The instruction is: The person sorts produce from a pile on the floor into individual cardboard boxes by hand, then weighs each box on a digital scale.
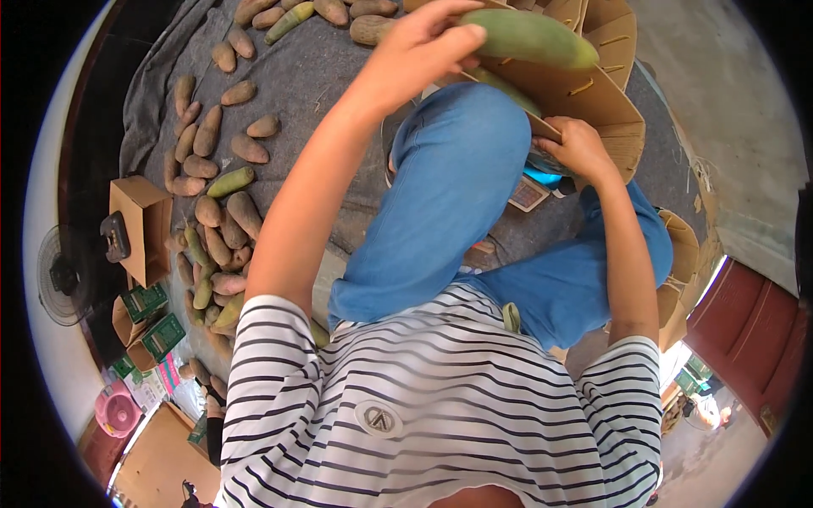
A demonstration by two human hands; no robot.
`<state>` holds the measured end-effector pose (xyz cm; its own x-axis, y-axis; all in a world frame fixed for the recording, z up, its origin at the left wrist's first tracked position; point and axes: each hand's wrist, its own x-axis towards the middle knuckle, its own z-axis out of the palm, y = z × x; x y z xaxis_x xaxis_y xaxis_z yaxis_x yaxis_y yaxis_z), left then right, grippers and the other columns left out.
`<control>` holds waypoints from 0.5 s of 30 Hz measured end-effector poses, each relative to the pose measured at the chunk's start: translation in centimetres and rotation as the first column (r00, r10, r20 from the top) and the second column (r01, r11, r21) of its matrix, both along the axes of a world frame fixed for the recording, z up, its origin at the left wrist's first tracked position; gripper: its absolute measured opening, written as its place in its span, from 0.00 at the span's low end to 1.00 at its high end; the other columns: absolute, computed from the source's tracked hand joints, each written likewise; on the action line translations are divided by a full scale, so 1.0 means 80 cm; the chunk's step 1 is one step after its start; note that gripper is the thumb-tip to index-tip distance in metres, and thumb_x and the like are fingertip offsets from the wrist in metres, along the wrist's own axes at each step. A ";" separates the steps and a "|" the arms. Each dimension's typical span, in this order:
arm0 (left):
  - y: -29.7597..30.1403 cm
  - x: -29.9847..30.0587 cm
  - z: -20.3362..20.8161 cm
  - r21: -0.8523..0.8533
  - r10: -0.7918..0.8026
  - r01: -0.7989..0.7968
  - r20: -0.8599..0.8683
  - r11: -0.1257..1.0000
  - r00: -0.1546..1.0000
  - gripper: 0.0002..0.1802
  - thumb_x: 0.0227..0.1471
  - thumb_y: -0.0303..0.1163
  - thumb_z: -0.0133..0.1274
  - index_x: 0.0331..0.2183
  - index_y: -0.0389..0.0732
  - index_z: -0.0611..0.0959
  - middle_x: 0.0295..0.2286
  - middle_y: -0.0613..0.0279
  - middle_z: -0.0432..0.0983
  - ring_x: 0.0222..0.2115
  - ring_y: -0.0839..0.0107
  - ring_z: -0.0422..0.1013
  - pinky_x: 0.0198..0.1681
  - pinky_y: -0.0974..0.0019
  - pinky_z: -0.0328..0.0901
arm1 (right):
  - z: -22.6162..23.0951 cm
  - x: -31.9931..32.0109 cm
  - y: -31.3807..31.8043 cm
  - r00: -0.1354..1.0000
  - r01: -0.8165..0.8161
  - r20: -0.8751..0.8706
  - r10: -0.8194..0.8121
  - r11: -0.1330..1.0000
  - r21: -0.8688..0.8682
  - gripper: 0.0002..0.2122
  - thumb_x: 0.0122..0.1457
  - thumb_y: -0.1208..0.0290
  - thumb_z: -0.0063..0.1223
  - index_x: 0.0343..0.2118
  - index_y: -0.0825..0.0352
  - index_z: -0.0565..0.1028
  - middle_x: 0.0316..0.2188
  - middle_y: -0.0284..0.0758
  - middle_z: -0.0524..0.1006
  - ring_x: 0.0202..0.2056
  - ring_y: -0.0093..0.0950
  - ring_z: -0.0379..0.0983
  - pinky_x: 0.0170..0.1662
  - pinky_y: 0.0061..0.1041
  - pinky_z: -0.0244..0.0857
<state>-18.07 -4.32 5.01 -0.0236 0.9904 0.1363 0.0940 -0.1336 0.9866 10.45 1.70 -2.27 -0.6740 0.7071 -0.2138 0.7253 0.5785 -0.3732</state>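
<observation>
My left hand (432, 38) grips one end of a long, smooth green vegetable (533, 39), slightly blurred, radish-like or gourd-like. It hangs over an open cardboard box (616, 118) beyond my raised knee. A second green vegetable (508, 89) shows partly inside the box, and the flap and my leg hide the rest of the interior. My right hand (580, 151) is closed around the box's near edge, thumb towards me.
Brown oblong root vegetables (203, 131), with a few green ones (230, 181) among them, lie on a dark cloth (313, 110) to my left. Further left stand a small cardboard box (140, 220), a fan (63, 275) and green packages (161, 337). A red door (749, 330) is at right.
</observation>
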 end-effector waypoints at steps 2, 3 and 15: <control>0.011 0.007 -0.011 -0.162 -0.074 0.119 0.260 0.979 0.963 0.27 0.46 0.32 0.59 0.46 0.36 0.68 0.39 0.59 0.69 0.38 0.72 0.68 0.41 0.70 0.64 | -0.001 -0.001 0.001 1.000 0.002 -0.022 -0.002 1.000 0.019 0.13 0.51 0.58 0.55 0.30 0.64 0.76 0.29 0.43 0.76 0.34 0.42 0.72 0.37 0.38 0.64; 0.008 0.006 -0.019 -0.169 -0.078 0.125 0.261 0.978 0.962 0.27 0.46 0.32 0.59 0.46 0.36 0.68 0.39 0.59 0.69 0.38 0.72 0.68 0.41 0.70 0.64 | -0.001 -0.001 0.003 1.000 0.001 0.010 -0.001 1.000 0.006 0.13 0.51 0.58 0.55 0.30 0.64 0.76 0.29 0.43 0.76 0.34 0.42 0.72 0.37 0.38 0.64; -0.254 -0.172 -0.282 -0.564 0.119 -0.319 -0.362 0.761 0.925 0.23 0.51 0.40 0.55 0.42 0.31 0.75 0.35 0.52 0.76 0.36 0.69 0.72 0.39 0.67 0.66 | 0.005 -0.009 -0.004 0.998 -0.032 0.059 0.037 0.997 -0.073 0.12 0.51 0.60 0.55 0.32 0.65 0.76 0.29 0.43 0.75 0.34 0.43 0.72 0.37 0.37 0.64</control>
<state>-31.85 -24.65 -17.56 -0.3092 0.8382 -0.4493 0.3349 0.5382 0.7734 9.71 1.37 -1.85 -0.6822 0.6651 -0.3038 0.7276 0.5770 -0.3710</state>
